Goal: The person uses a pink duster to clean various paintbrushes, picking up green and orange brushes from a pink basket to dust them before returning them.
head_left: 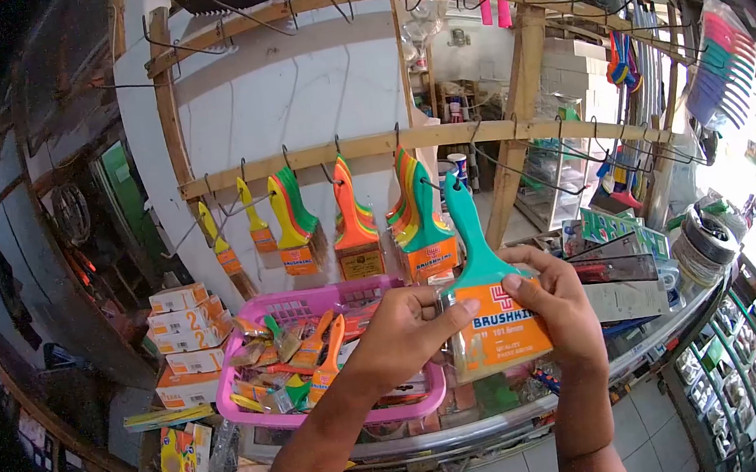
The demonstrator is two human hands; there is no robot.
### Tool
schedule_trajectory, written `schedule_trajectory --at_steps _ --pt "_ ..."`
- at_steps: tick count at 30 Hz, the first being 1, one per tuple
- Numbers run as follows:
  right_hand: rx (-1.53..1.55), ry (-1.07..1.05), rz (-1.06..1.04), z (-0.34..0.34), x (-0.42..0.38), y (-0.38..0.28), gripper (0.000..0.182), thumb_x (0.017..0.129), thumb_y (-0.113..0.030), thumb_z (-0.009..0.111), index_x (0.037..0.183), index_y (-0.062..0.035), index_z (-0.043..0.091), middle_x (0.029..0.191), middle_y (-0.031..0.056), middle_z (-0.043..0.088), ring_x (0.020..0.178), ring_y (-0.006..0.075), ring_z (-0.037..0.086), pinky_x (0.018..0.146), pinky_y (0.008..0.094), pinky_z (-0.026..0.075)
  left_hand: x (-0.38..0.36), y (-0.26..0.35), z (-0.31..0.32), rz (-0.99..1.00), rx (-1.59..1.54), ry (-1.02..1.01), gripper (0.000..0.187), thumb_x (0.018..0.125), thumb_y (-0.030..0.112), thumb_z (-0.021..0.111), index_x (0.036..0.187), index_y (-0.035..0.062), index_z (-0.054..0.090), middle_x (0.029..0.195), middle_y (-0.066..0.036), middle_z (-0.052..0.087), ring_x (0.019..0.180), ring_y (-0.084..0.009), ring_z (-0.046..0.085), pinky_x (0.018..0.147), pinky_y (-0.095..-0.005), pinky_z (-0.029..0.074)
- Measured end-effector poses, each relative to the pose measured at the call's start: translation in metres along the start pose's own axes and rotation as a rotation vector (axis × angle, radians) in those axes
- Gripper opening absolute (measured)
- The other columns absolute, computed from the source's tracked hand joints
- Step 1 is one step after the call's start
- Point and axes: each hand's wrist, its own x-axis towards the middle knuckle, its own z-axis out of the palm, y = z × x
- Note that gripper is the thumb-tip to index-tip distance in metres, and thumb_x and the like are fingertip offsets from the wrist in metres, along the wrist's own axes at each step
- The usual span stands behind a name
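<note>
A wide paintbrush [480, 267] with a teal handle and an orange printed sleeve is held upright between my two hands. My left hand [413, 330] pinches its left edge, thumb on the front of the sleeve. My right hand [557, 306] grips the right side, thumb also on the front. Just behind, teal-fronted brushes [426, 218] hang in a row from a hook. Further left hang orange-handled brushes [349, 216], yellow-handled brushes [286, 217] and narrow yellow brushes [221, 241]. Below my left hand is a pink basket [331, 417] holding loose brushes of mixed sizes.
A wooden rail [317, 158] with wire hooks spans the front. Stacked small boxes [187, 329] stand left of the basket. Packaged goods [615, 269] lie on the glass counter at right, near a coil of wire [707, 243]. Colourful combs or rakes [722, 62] hang at upper right.
</note>
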Motion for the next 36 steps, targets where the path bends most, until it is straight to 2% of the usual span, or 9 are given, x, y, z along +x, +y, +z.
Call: schedule_trajectory --at_steps 5,9,13,16,18,24,30,32,36 --pt "-0.069 -0.047 0.015 -0.014 0.011 0.022 0.035 0.095 -0.014 0.065 0.122 0.0074 0.055 0.102 0.0110 0.068 0.090 0.0126 0.066 0.079 0.0273 0.055 0.007 -0.010 -0.006 -0.055 0.062 0.016 0.035 0.095 0.027 0.066 0.106 -0.0068 0.066 0.085 -0.007 0.070 0.072 -0.0075 0.062 0.062 -0.0262 0.052" --pt "-0.218 -0.038 -0.007 -0.033 0.044 0.079 0.033 0.095 -0.016 0.067 0.118 0.0042 0.055 0.091 0.0053 0.067 0.078 0.0090 0.062 0.068 0.0252 0.051 0.033 -0.058 -0.019 0.359 0.427 0.171 0.032 0.092 0.022 0.067 0.102 -0.0078 0.064 0.076 -0.011 0.069 0.069 -0.0163 0.065 0.065 -0.0364 0.052" --pt "-0.228 0.055 -0.149 -0.039 0.102 0.145 0.028 0.095 -0.019 0.069 0.109 0.0018 0.057 0.082 0.0016 0.065 0.068 0.0064 0.057 0.059 0.0242 0.046 0.063 -0.077 -0.042 0.182 0.675 0.313 0.027 0.090 0.017 0.066 0.106 -0.0043 0.065 0.084 -0.021 0.069 0.079 -0.0321 0.070 0.072 -0.0389 0.054" --pt "-0.363 0.154 -0.191 -0.041 0.132 0.168 0.033 0.093 -0.020 0.071 0.106 0.0048 0.053 0.086 0.0087 0.066 0.076 0.0107 0.063 0.063 0.0274 0.052 0.084 -0.100 -0.058 0.262 0.723 0.421 0.026 0.091 0.017 0.065 0.106 -0.0043 0.064 0.086 -0.020 0.070 0.084 -0.0330 0.071 0.074 -0.0395 0.054" --pt "-0.455 0.189 -0.321 -0.040 0.139 0.175 0.035 0.093 -0.025 0.071 0.101 0.0034 0.052 0.079 0.0101 0.066 0.069 0.0120 0.063 0.058 0.0276 0.051 0.076 -0.107 -0.060 0.304 0.771 0.468 0.025 0.092 0.011 0.062 0.112 -0.0032 0.061 0.096 -0.020 0.071 0.093 -0.0325 0.070 0.080 -0.0398 0.054" --pt "-0.671 0.241 -0.096 -0.056 0.131 0.202 0.032 0.093 -0.023 0.069 0.106 0.0018 0.054 0.077 0.0078 0.063 0.064 0.0146 0.058 0.059 0.0308 0.048 0.000 -0.131 -0.082 0.341 0.675 0.357 0.024 0.095 0.000 0.054 0.118 0.0000 0.059 0.097 -0.013 0.068 0.091 -0.0211 0.068 0.081 -0.0320 0.055" --pt "-0.543 0.142 -0.069 -0.060 0.048 0.226 0.028 0.094 -0.020 0.066 0.110 0.0012 0.057 0.082 0.0094 0.063 0.073 0.0159 0.059 0.067 0.0292 0.048 -0.095 -0.142 -0.095 0.325 0.643 0.562 0.022 0.095 -0.003 0.052 0.114 0.0011 0.062 0.093 -0.009 0.068 0.087 -0.0151 0.068 0.076 -0.0299 0.054" --pt "-0.845 0.069 0.068 -0.078 0.022 0.231 0.021 0.094 -0.016 0.065 0.105 0.0018 0.060 0.086 0.0098 0.065 0.075 0.0152 0.058 0.069 0.0285 0.048 -0.114 -0.153 -0.106 0.328 0.596 0.676 0.025 0.091 -0.009 0.052 0.111 -0.0001 0.063 0.092 -0.011 0.069 0.086 -0.0180 0.069 0.074 -0.0315 0.055" --pt "-0.681 0.076 0.159 -0.071 -0.020 0.222 0.013 0.096 -0.014 0.062 0.095 -0.0008 0.061 0.077 0.0011 0.060 0.068 0.0073 0.051 0.061 0.0232 0.041 -0.132 -0.165 -0.124 0.328 0.460 0.816 0.027 0.088 -0.012 0.051 0.109 -0.0003 0.064 0.089 -0.008 0.067 0.080 -0.0144 0.065 0.073 -0.0265 0.051"
